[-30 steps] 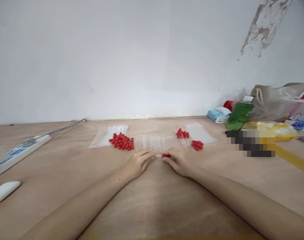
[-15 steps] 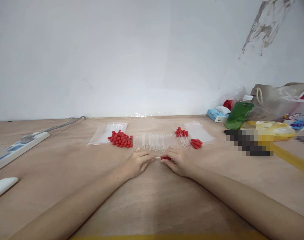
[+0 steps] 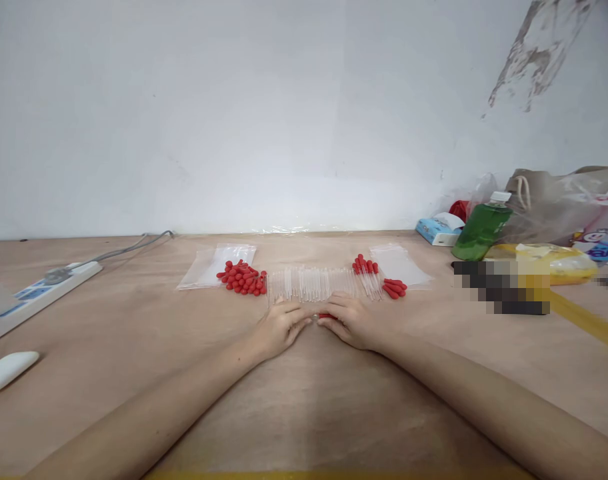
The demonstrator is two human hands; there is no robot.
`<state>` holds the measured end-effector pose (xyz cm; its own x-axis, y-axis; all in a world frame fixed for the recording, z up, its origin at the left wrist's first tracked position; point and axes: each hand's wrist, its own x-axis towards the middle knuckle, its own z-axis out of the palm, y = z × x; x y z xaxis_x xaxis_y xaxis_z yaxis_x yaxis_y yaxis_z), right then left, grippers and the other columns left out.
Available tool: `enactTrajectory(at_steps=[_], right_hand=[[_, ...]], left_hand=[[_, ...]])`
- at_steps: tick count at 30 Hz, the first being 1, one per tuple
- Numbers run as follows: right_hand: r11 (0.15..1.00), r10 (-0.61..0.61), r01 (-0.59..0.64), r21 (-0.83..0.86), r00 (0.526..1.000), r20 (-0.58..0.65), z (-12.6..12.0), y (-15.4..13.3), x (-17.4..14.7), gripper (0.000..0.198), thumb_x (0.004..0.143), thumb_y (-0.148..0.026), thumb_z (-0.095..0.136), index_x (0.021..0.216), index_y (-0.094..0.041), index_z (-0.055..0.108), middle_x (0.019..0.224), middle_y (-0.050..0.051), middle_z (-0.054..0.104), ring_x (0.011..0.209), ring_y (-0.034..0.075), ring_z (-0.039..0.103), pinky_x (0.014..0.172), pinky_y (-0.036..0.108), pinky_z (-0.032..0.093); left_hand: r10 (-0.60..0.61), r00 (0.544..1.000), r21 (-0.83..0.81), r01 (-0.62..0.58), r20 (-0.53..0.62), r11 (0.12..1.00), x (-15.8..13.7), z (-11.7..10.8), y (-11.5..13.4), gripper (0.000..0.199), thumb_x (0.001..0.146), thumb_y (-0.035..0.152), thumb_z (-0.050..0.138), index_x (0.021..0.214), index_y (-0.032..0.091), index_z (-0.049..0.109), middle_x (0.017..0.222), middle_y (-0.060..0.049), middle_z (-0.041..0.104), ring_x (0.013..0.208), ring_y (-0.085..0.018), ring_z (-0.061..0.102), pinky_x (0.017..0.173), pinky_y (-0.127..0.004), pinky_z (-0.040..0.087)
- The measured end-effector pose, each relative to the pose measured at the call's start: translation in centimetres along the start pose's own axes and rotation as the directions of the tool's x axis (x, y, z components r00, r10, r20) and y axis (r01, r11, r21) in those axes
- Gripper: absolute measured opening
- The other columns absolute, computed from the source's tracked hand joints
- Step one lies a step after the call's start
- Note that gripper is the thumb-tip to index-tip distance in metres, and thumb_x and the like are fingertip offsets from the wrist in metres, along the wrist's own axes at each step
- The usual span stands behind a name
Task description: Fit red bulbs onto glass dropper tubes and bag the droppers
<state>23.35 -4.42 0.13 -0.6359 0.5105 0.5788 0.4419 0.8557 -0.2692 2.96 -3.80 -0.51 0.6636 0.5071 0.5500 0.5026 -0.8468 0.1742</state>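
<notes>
A wooden table (image 3: 304,400) is meeting a white wall (image 3: 234,113). The left hand (image 3: 279,328) and right hand (image 3: 351,321), fingers narrowly pinched, are gripping a red-bulbed dropper (image 3: 324,316) between them.

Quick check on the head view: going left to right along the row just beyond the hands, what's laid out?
Clear bag → loose red bulbs → clear tubes → assembled droppers → few red bulbs → second clear bag.
</notes>
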Motion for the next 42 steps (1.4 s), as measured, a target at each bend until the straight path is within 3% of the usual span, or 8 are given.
enactTrajectory(at_steps=[3,7,11,16,18,28,34,42], right_hand=[[0.962,0.179,-0.156,0.225,0.98,-0.087,0.2,0.1,0.4,0.017,0.083,-0.025,0.05,0.096,-0.019,0.059,0.084,0.005,0.061,0.079,0.015,0.055,0.072,0.029,0.044],[0.765,0.496,-0.335,0.55,0.851,-0.172,-0.4,0.4,1.3,0.025,0.073,-0.039,0.061,0.083,-0.016,0.057,0.075,0.002,0.059,0.068,0.013,0.055,0.063,0.026,0.045],[0.658,0.628,-0.39,0.644,0.756,-0.185,-4.3,2.4,2.1,0.037,0.072,-0.05,0.055,0.089,-0.017,0.059,0.072,0.001,0.058,0.066,0.012,0.055,0.063,0.026,0.044],[0.717,0.682,-0.542,0.438,0.674,-0.282,-10.3,7.1,2.4,0.041,0.067,-0.052,0.059,0.087,-0.017,0.051,0.063,-0.003,0.053,0.058,0.009,0.049,0.055,0.022,0.039],[0.711,0.7,-0.644,0.283,0.684,-0.203,-11.3,8.8,2.4,0.037,0.069,-0.052,0.056,0.076,-0.017,0.052,0.061,-0.002,0.053,0.055,0.009,0.046,0.051,0.021,0.036],[0.557,0.797,-0.818,-0.145,0.575,-0.185,-7.0,13.8,1.9,0.029,0.074,-0.044,0.051,0.068,-0.017,0.06,0.064,0.003,0.061,0.062,0.015,0.054,0.055,0.023,0.035],[0.512,0.793,-0.825,-0.24,0.561,-0.239,-7.4,13.5,1.1,0.04,0.074,-0.05,0.048,0.09,-0.016,0.062,0.085,0.009,0.064,0.078,0.02,0.057,0.062,0.026,0.038],[0.522,0.802,-0.79,-0.32,0.583,-0.131,-9.8,9.9,-3.7,0.028,0.074,-0.041,0.051,0.071,-0.019,0.067,0.069,0.004,0.065,0.065,0.018,0.058,0.055,0.026,0.037]], left_hand=[[-0.117,0.992,-0.1,0.111,-0.057,0.989,0.2,-0.2,0.3,0.024,0.086,0.027,0.044,0.104,0.021,0.059,0.09,-0.004,0.066,0.08,-0.015,0.06,0.073,-0.028,0.044],[-0.332,0.937,-0.217,0.303,-0.112,0.928,0.3,-0.8,0.2,0.034,0.086,0.032,0.044,0.117,0.02,0.05,0.093,-0.004,0.066,0.082,-0.015,0.06,0.071,-0.026,0.046],[-0.393,0.88,-0.144,0.367,-0.266,0.919,0.1,-1.5,-1.5,0.03,0.085,0.032,0.044,0.108,0.018,0.056,0.091,-0.004,0.065,0.087,-0.018,0.057,0.078,-0.03,0.042],[-0.332,0.882,0.132,0.392,-0.334,0.91,-0.3,-2.1,-3.8,0.017,0.079,0.03,0.051,0.082,0.02,0.064,0.08,-0.003,0.063,0.081,-0.02,0.052,0.078,-0.035,0.037],[-0.349,0.876,0.188,0.424,-0.333,0.886,-0.4,-2.2,-3.9,0.016,0.078,0.029,0.051,0.082,0.02,0.064,0.08,-0.004,0.062,0.082,-0.02,0.051,0.076,-0.035,0.036],[-0.46,0.82,0.302,0.558,-0.34,0.773,-0.5,-2.2,-3.6,0.016,0.073,0.031,0.055,0.083,0.022,0.063,0.083,-0.003,0.06,0.083,-0.022,0.049,0.076,-0.036,0.031],[-0.53,0.783,0.342,0.621,-0.326,0.706,-0.8,-2.6,-3.2,0.023,0.072,0.043,0.054,0.075,0.021,0.056,0.081,-0.003,0.059,0.084,-0.023,0.049,0.077,-0.037,0.029],[-0.456,0.806,0.442,0.59,-0.378,0.675,-0.7,-3.5,-3.5,0.022,0.075,0.04,0.051,0.075,0.02,0.058,0.082,-0.008,0.056,0.086,-0.026,0.046,0.077,-0.04,0.028]])
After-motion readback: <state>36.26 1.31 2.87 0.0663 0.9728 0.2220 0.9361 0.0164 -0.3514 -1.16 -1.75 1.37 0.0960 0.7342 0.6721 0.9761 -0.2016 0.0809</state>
